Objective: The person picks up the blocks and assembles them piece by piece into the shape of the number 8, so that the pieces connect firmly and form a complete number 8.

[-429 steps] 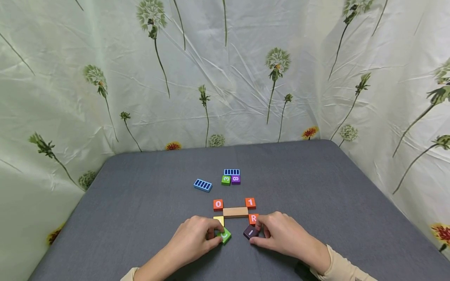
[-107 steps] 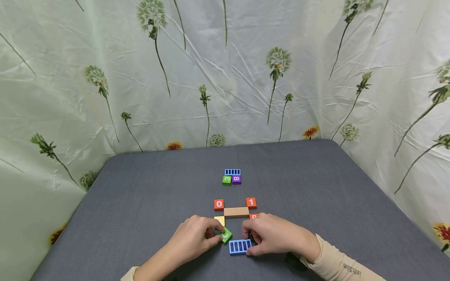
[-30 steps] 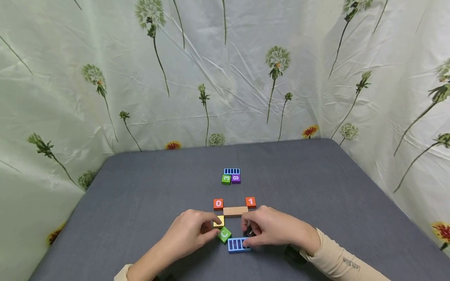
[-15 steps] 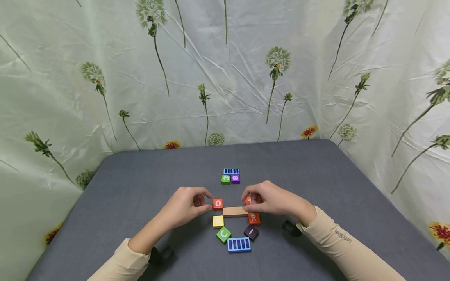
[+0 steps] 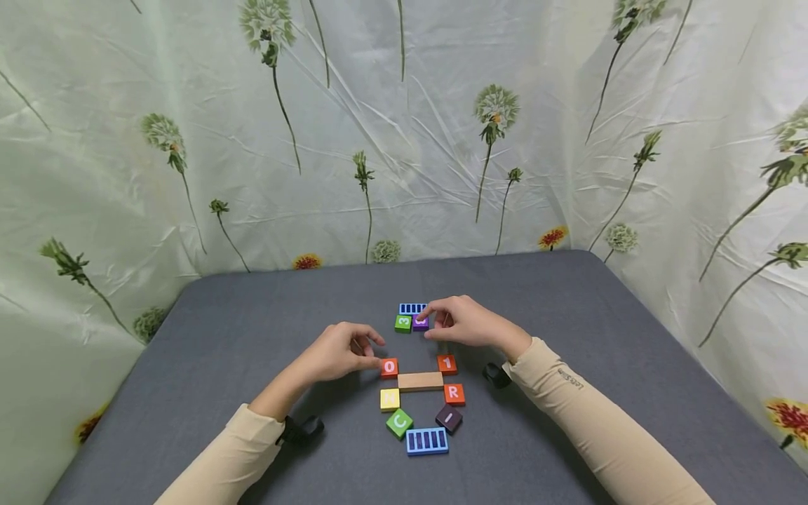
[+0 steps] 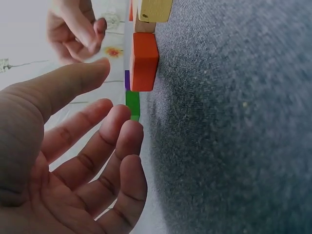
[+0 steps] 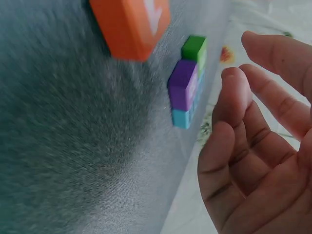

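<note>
My right hand [image 5: 470,321] is over the far group of blocks with its fingers loosely bent and nothing between them. Its fingertips overlap the purple 8 block [image 5: 420,325] in the head view; the right wrist view shows a gap to that purple block [image 7: 183,87]. Beside it lie a green 3 block [image 5: 402,323] and a blue barred block [image 5: 410,308], partly covered by the fingers. My left hand [image 5: 341,352] hovers with spread, empty fingers, thumb tip close to the orange 0 block [image 5: 389,368].
Nearer lie a wooden plank [image 5: 419,381], an orange 1 block [image 5: 447,364], yellow N block [image 5: 389,400], red R block [image 5: 454,394], green C block [image 5: 399,423], dark I block [image 5: 449,419] and another blue barred block [image 5: 427,442]. A flowered curtain [image 5: 416,140] hangs behind the table.
The loose blue barred block went from the left to the front, between C and I. Both hands then let go and moved away from me, the right one reaching the far group.
</note>
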Tool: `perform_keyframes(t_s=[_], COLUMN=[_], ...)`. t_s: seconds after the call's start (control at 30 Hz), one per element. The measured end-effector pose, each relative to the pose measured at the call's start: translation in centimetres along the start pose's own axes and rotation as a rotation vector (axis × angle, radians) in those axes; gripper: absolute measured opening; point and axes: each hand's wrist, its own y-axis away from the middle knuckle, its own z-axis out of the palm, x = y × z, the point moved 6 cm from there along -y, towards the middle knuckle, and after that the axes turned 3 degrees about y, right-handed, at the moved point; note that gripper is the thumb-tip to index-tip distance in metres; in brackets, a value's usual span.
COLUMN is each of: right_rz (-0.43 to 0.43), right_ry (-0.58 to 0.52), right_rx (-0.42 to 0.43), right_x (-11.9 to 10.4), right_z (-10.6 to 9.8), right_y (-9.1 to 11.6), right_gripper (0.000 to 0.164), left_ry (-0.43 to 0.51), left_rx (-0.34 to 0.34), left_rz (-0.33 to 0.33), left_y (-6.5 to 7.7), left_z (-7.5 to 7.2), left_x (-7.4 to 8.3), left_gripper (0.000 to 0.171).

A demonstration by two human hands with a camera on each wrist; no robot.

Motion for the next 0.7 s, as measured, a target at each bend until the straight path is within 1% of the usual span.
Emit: perform_keyframes(t_s=[0.13,0.33,0.53,0.7], right_rz=[0.020,0.018,0.046,0.065], right_ry=[0.053,0.113,0.177,0.212], right_rx=[-0.004,-0.051,-0.079,-0.099], right_x=[0.6,0.4,0.3,0.2], right_z=[0.1,0.5,1.1,1.4], right_y=[-1.6,-3.2,-4.1,-4.4], right_gripper=[0.034,0.036,0.037,0.037], left_ry=[-0.008,0.014,0.030,0.031], left_rx=[-0.030,-0.049,-0.062,-0.073], left_rz=[-0.012,-0.012,0.004,0.017], left_y=[-0.3,-0.3,-0.4,-0.3], left_z=[0.4,0.7,0.9,1.0], left_x=[-0.3,-0.7,-0.9,-0.9], left_gripper=[0.028,0.025,0.024,0.025])
